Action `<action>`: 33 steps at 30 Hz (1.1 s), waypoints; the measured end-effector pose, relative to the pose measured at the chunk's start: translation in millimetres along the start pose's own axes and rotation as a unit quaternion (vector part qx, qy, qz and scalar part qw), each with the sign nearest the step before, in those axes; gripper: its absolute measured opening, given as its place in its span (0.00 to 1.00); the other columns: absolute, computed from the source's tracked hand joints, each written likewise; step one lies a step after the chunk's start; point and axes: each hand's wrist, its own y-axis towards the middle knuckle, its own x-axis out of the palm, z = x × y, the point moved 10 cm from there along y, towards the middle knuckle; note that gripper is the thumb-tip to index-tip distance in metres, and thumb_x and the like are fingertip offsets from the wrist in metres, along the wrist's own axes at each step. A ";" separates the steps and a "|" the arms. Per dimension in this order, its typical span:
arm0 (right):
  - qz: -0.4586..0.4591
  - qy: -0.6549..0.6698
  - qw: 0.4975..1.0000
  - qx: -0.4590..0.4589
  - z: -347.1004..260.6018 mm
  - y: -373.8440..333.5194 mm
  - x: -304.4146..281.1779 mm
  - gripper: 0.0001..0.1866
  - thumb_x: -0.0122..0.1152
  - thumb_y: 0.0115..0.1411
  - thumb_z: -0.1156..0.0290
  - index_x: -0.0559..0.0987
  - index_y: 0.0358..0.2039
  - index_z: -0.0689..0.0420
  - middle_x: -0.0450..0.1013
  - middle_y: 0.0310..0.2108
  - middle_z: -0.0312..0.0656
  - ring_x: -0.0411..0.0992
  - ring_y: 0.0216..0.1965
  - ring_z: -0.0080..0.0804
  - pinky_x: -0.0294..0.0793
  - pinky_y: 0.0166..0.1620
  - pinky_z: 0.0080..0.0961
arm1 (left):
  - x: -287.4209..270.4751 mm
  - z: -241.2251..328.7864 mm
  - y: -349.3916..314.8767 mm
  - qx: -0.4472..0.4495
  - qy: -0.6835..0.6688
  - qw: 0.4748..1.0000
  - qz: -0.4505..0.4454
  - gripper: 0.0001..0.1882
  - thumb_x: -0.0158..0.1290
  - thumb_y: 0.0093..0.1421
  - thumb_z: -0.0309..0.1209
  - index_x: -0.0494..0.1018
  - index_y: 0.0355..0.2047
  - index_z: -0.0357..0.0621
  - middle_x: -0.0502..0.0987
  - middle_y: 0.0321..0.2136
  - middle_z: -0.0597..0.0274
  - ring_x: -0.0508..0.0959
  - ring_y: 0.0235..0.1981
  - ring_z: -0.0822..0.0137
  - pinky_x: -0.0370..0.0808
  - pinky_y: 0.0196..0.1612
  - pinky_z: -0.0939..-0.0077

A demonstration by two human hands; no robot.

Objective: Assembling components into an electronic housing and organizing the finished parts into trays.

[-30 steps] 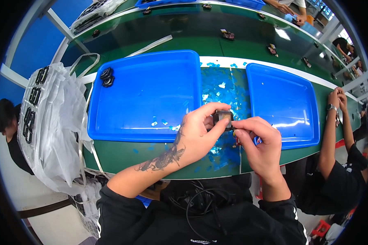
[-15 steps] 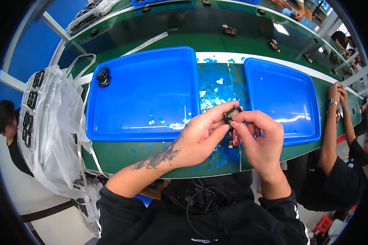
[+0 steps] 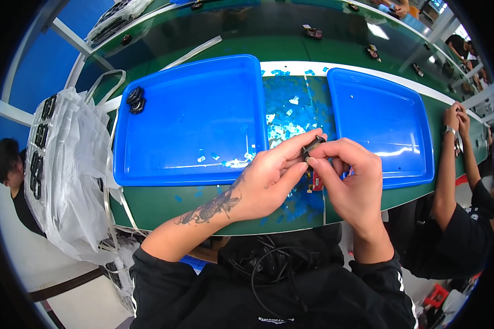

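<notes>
Between my two hands, above the gap separating two blue trays, is a small black plastic housing [image 3: 313, 147]. A red circuit board [image 3: 316, 182] shows just below it, partly covered by my fingers; how it joins the housing is hidden. My left hand [image 3: 266, 183] grips the housing from the left, thumb and fingers around it. From the right, my right hand [image 3: 357, 183] is closed with thumb and forefinger pinched at the housing's near edge. Whether a smaller piece sits in that pinch cannot be made out.
The large left tray [image 3: 189, 178] holds black parts [image 3: 136, 101] and film scraps. Right of it stands another blue tray [image 3: 387, 182]. Blue and white scraps [image 3: 291, 118] litter the green table between. Bagged parts [image 3: 66, 175] are stacked left; a co-worker's arms [image 3: 447, 159] are at right.
The housing has tilted in my fingers, showing less of its inner face. Parts on the dark green surface beyond have shifted slightly right. The whole view has moved a little.
</notes>
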 end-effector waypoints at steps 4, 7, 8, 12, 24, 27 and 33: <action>0.005 0.012 1.000 -0.013 -2.8 1.2 -0.4 0.07 0.68 0.48 0.80 0.78 0.27 0.59 0.69 0.19 0.36 0.60 0.15 0.23 0.59 0.20 0.22 | 3.0 -1.2 -1.9 -0.014 0.027 1.000 -0.001 0.26 0.40 0.66 0.16 0.53 0.64 0.31 0.63 0.61 0.48 0.68 0.60 0.61 0.67 0.61 0.68; 0.024 0.019 1.000 0.001 -1.9 1.6 -8.3 0.10 0.68 0.47 0.80 0.74 0.27 0.60 0.67 0.18 0.34 0.62 0.18 0.24 0.61 0.23 0.21 | 2.1 0.2 -2.9 -0.004 0.051 0.999 -0.006 0.26 0.40 0.66 0.16 0.53 0.64 0.31 0.63 0.60 0.47 0.68 0.59 0.61 0.67 0.61 0.68; 0.004 -0.015 1.000 0.009 -1.2 3.4 -8.7 0.11 0.68 0.47 0.80 0.73 0.27 0.60 0.66 0.19 0.34 0.63 0.20 0.24 0.63 0.25 0.21 | 2.0 0.1 -2.9 -0.002 0.056 0.998 -0.011 0.26 0.40 0.66 0.16 0.53 0.64 0.31 0.64 0.60 0.47 0.69 0.58 0.61 0.67 0.61 0.67; 0.040 0.060 0.997 -0.029 8.1 7.6 -4.8 0.12 0.68 0.49 0.80 0.71 0.28 0.60 0.67 0.24 0.34 0.64 0.26 0.20 0.66 0.29 0.19 | 1.1 -3.7 2.3 0.003 -0.011 1.000 0.014 0.25 0.40 0.66 0.16 0.55 0.63 0.31 0.65 0.57 0.46 0.69 0.58 0.62 0.68 0.60 0.66; -0.037 0.363 0.921 0.136 35.1 -21.3 7.6 0.12 0.65 0.53 0.85 0.76 0.38 0.63 0.74 0.34 0.37 0.74 0.36 0.20 0.77 0.38 0.17 | -5.6 45.3 -4.3 0.159 0.314 0.933 0.069 0.18 0.46 0.59 0.14 0.75 0.48 0.37 0.74 0.50 0.45 0.77 0.50 0.54 0.72 0.51 0.69; -0.065 0.305 0.939 0.143 25.8 -21.3 10.4 0.09 0.63 0.56 0.84 0.75 0.38 0.65 0.74 0.33 0.38 0.75 0.36 0.20 0.77 0.38 0.16 | -9.8 45.4 -5.3 0.158 0.312 0.934 0.075 0.18 0.46 0.58 0.14 0.76 0.48 0.37 0.75 0.49 0.46 0.77 0.49 0.55 0.73 0.50 0.70; -0.035 0.341 0.929 0.140 39.8 -22.1 7.5 0.08 0.63 0.56 0.83 0.75 0.37 0.66 0.76 0.33 0.39 0.75 0.35 0.20 0.78 0.37 0.16 | -8.5 48.0 -4.2 0.137 0.316 0.936 0.069 0.19 0.47 0.56 0.13 0.77 0.46 0.38 0.76 0.47 0.47 0.78 0.48 0.57 0.74 0.49 0.71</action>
